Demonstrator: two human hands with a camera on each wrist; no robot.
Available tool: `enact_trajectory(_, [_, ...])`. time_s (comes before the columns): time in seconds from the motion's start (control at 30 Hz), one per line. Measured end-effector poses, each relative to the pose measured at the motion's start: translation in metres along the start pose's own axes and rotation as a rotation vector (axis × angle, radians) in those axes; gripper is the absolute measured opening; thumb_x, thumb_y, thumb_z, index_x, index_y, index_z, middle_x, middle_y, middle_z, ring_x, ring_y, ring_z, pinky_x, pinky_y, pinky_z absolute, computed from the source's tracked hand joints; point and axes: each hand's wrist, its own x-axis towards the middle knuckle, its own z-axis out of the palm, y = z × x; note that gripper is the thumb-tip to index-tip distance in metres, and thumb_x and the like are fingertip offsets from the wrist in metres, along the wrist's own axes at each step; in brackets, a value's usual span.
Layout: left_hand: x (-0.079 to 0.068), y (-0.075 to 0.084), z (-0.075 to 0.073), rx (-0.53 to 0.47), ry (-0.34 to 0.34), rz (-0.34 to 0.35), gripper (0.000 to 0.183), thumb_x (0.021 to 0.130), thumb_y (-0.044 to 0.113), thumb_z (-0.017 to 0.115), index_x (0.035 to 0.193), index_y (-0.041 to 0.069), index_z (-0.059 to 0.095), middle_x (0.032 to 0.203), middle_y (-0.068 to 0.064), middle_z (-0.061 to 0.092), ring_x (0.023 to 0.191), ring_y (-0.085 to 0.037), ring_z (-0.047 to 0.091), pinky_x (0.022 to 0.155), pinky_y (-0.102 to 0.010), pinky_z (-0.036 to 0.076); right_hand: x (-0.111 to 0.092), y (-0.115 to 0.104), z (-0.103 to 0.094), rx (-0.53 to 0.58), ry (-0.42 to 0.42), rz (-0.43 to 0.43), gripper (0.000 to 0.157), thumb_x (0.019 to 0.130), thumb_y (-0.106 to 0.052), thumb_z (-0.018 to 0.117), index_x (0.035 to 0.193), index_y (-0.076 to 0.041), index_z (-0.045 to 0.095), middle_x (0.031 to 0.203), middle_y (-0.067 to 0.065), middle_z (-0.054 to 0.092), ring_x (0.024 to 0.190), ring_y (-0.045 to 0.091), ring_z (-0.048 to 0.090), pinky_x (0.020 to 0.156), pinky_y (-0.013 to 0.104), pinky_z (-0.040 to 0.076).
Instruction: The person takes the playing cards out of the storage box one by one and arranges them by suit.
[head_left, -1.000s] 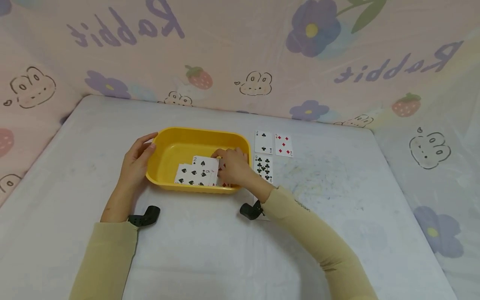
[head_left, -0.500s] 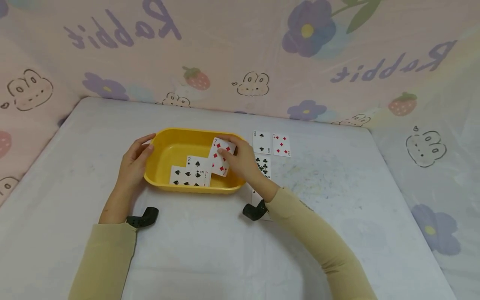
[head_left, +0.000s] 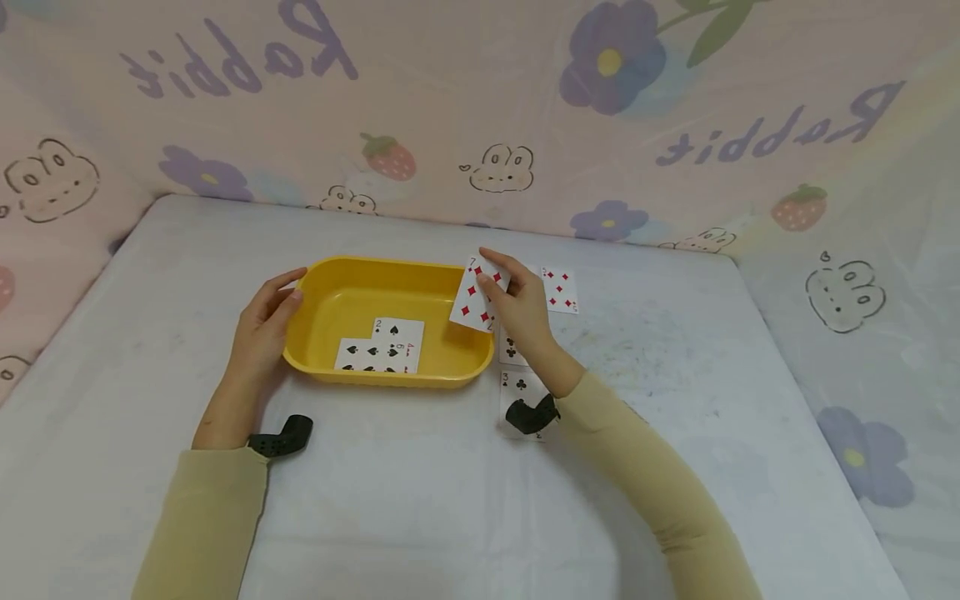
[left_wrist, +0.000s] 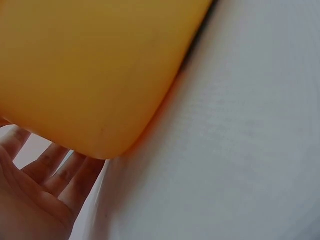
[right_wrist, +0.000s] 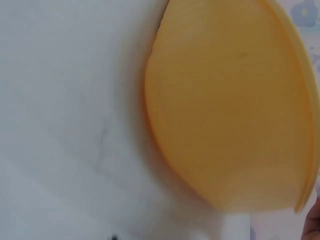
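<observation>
In the head view a yellow plastic tub (head_left: 382, 379) stands on the table. My left hand (head_left: 258, 329) rests against its left end, thumb at the rim; in the left wrist view its fairly straight fingers (left_wrist: 75, 172) touch the outer wall. My right hand (head_left: 525, 308) pinches a seven of diamonds (head_left: 468, 296) between thumb and fingers, over the tub's right rim. Inside the tub lie a two of spades (head_left: 401, 331) and a spade card marked six (head_left: 360, 354), overlapping, with a red-marked edge showing. The right wrist view shows mostly the tub's outer wall.
To the right of the tub lie a five of diamonds (head_left: 561, 292), a club card (head_left: 512, 354) partly under my hand, and a three of clubs (head_left: 517, 387) below my wrist camera. A printed cloth (head_left: 427, 100) hangs behind the white table (head_left: 375, 517).
My right hand has lifted the seven of diamonds out of the tub and carried it right, to over the rim. It now hides the two of clubs. My left hand stays at the tub.
</observation>
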Motion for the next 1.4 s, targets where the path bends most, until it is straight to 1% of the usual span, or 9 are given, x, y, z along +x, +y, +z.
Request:
enact_trajectory(0.3, [-0.001, 0.0, 0.001, -0.022, -0.006, -0.01, 0.043, 0.101, 0.045, 0.039, 0.143, 0.037, 0.043, 0.141, -0.01, 0.043, 0.12, -0.02, 0.044, 0.104, -0.031, 0.043, -0.005, 0.011, -0.035, -0.041, 0.044, 0.042, 0.037, 0.095, -0.011, 0.059, 0.132, -0.011, 0.058, 0.125, 0.012, 0.06, 0.089, 0.009, 0.063, 0.07, 0.017, 0.054])
enact_trajectory(0.53, [-0.001, -0.001, -0.001, -0.024, 0.0, -0.012, 0.042, 0.101, 0.045, 0.039, 0.142, 0.038, 0.043, 0.141, -0.011, 0.043, 0.116, -0.016, 0.044, 0.1, -0.024, 0.045, -0.012, 0.027, -0.064, -0.144, 0.033, 0.079, 0.038, 0.095, -0.011, 0.059, 0.133, -0.01, 0.057, 0.138, 0.009, 0.053, 0.103, 0.007, 0.057, 0.074, 0.011, 0.047])
enact_trajectory(0.67, [-0.001, -0.001, -0.002, -0.027, -0.002, -0.026, 0.042, 0.101, 0.045, 0.039, 0.142, 0.039, 0.043, 0.142, -0.01, 0.042, 0.116, -0.016, 0.044, 0.1, -0.024, 0.045, -0.018, 0.036, -0.076, -0.243, 0.012, 0.086, 0.038, 0.095, -0.012, 0.058, 0.133, -0.008, 0.057, 0.139, 0.009, 0.051, 0.065, -0.003, 0.044, 0.057, 0.013, 0.037])
enact_trajectory(0.77, [-0.002, 0.0, -0.002, -0.023, 0.001, -0.031, 0.042, 0.101, 0.046, 0.039, 0.142, 0.039, 0.043, 0.142, -0.011, 0.042, 0.116, -0.015, 0.044, 0.1, -0.024, 0.045, -0.021, 0.044, -0.085, -0.315, -0.015, 0.095, 0.038, 0.096, -0.011, 0.056, 0.134, -0.009, 0.055, 0.137, 0.011, 0.052, 0.063, 0.005, 0.041, 0.057, 0.017, 0.035])
enact_trajectory(0.87, [-0.002, -0.001, -0.002, -0.019, 0.001, -0.028, 0.042, 0.101, 0.045, 0.039, 0.142, 0.039, 0.043, 0.141, -0.011, 0.043, 0.116, -0.014, 0.045, 0.1, -0.024, 0.045, -0.023, 0.049, -0.093, -0.36, -0.048, 0.125, 0.041, 0.096, -0.008, 0.052, 0.137, -0.011, 0.052, 0.139, 0.01, 0.05, 0.09, 0.015, 0.053, 0.074, 0.023, 0.043])
enact_trajectory(0.97, [-0.001, -0.002, -0.002, -0.009, -0.003, -0.029, 0.043, 0.101, 0.045, 0.039, 0.143, 0.038, 0.043, 0.141, -0.01, 0.043, 0.116, -0.013, 0.044, 0.1, -0.024, 0.045, -0.026, 0.053, -0.099, -0.39, -0.073, 0.158, 0.043, 0.096, -0.005, 0.049, 0.139, -0.011, 0.049, 0.144, 0.009, 0.045, 0.117, 0.022, 0.048, 0.095, 0.034, 0.041])
enact_trajectory(1.03, [0.0, -0.002, -0.002, -0.007, -0.005, -0.027, 0.043, 0.101, 0.045, 0.039, 0.143, 0.038, 0.042, 0.141, -0.01, 0.043, 0.116, -0.014, 0.044, 0.102, -0.027, 0.044, -0.027, 0.055, -0.103, -0.411, -0.087, 0.186, 0.045, 0.096, -0.003, 0.047, 0.14, -0.013, 0.048, 0.146, 0.01, 0.043, 0.122, 0.024, 0.045, 0.099, 0.04, 0.038])
enact_trajectory(1.2, [0.001, 0.0, -0.001, -0.001, 0.002, -0.034, 0.043, 0.101, 0.045, 0.038, 0.143, 0.038, 0.042, 0.142, -0.01, 0.043, 0.118, -0.017, 0.044, 0.105, -0.032, 0.042, -0.029, 0.056, -0.108, -0.51, -0.112, 0.217, 0.049, 0.094, -0.001, 0.048, 0.141, -0.013, 0.044, 0.145, 0.016, 0.043, 0.118, 0.029, 0.046, 0.096, 0.043, 0.038])
enact_trajectory(1.4, [0.003, -0.001, 0.001, -0.005, -0.004, -0.036, 0.043, 0.101, 0.044, 0.039, 0.144, 0.038, 0.041, 0.144, -0.011, 0.042, 0.118, -0.016, 0.044, 0.106, -0.033, 0.042, -0.031, 0.057, -0.11, -0.718, -0.116, 0.072, 0.049, 0.088, -0.001, 0.059, 0.135, 0.0, 0.048, 0.117, 0.026, 0.053, 0.092, 0.032, 0.046, 0.076, 0.04, 0.037])
